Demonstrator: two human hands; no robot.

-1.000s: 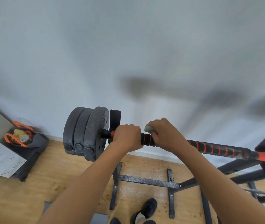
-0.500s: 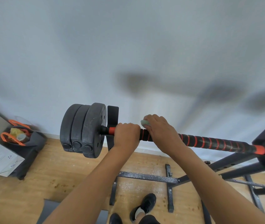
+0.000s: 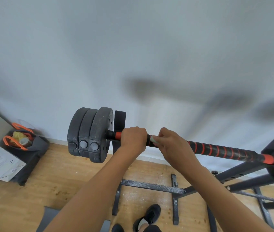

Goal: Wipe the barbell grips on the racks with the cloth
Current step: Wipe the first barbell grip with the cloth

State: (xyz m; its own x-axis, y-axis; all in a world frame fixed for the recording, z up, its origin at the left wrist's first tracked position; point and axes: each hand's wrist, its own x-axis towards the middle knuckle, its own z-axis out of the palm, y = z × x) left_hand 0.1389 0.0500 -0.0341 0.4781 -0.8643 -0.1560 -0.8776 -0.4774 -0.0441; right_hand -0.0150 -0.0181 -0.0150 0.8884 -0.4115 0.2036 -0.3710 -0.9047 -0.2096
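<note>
Both hands are on the bar. My left hand is curled in a full fist round the black foam barbell grip with orange bands, right next to the three black weight plates at the bar's left end. My right hand sits just beside it, on the side away from the plates, its fingers pinching a small pale green cloth against the grip; only a corner of the cloth shows between the two hands. From the plates the grip runs off to my right, tilting slightly down, to an orange collar. Just beside the plates' inner face stands the black metal rack upright, and below the plates the speckled black rack base bars lie on the wooden floor. Further left of the plates, against the white wall, sit a dark bag with orange handles and a white printed box.
</note>
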